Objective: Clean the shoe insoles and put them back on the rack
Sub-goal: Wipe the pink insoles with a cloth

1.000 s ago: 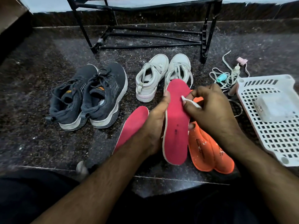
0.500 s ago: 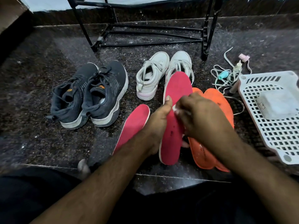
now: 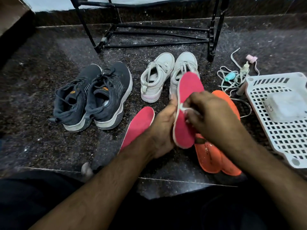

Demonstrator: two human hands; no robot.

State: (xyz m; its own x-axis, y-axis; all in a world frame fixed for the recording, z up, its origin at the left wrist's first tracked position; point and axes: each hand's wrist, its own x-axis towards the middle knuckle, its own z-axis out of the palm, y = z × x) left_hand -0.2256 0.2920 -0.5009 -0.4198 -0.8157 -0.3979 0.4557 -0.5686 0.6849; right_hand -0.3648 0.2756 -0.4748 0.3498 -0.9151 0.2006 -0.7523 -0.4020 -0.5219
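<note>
1. At the centre of my view, just toward 3 o'clock, I see the pink insole lifted off the floor and tilted, toe end pointing to 12 o'clock.
2. My left hand grips its 9 o'clock edge, fingers curled behind it and the thumb lying along the rim.
3. My right hand is on the insole's face from the 3 o'clock side, fingers curled and pinching a small white wipe against the pink surface.
4. A second pink insole lies flat on the dark stone floor, just at 9 o'clock of my left hand.
5. Two orange insoles lie overlapped under my right hand, running from about 1 o'clock down to 5 o'clock of the held insole; pale specks show on the nearer one.
6. The white sneakers stand at 12 o'clock, the right one partly behind the raised insole.
7. The dark grey sneakers sit side by side at 9 to 10 o'clock, well apart from the insoles.
8. The black metal rack stands beyond the shoes at 12 o'clock.
9. At 3 o'clock a white perforated basket lies with a pale block on it; loose laces are tangled at 2 o'clock.
</note>
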